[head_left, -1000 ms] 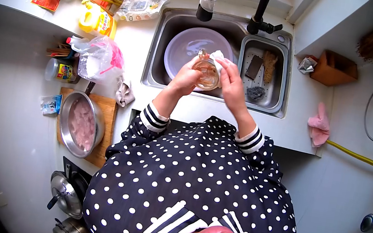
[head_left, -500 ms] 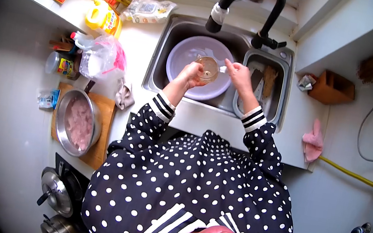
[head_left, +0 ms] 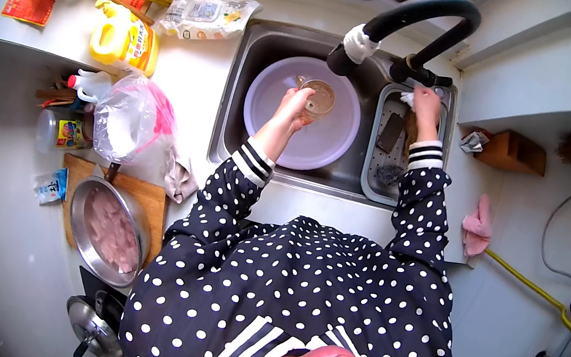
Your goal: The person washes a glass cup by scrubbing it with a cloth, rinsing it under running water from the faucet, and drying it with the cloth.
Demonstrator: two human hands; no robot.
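Note:
My left hand (head_left: 291, 114) is closed around a clear glass cup (head_left: 320, 99), which it holds above the pale purple basin (head_left: 255, 110) in the larger sink bowl. Over the back of the small side bowl is my right hand (head_left: 426, 110), fingers pinched on a small white piece (head_left: 408, 98) too small to make out. Below it in the small bowl's grey drain tray (head_left: 369, 180) lie a dark oblong block (head_left: 390, 132) and a dark scouring ball (head_left: 389, 174). A brown item there is partly hidden by my right forearm.
The black faucet (head_left: 431, 11) arches over the sink. To the left stand a yellow jug (head_left: 125, 37), a wipes pack (head_left: 209, 17), a plastic bag (head_left: 127, 120) and a metal pan (head_left: 124, 278) of pinkish meat. A pink cloth (head_left: 477, 225) lies at the right edge.
My right hand has moved from beside the cup to the right and back, near the faucet base, with the white piece. My left hand still holds the cup over the basin.

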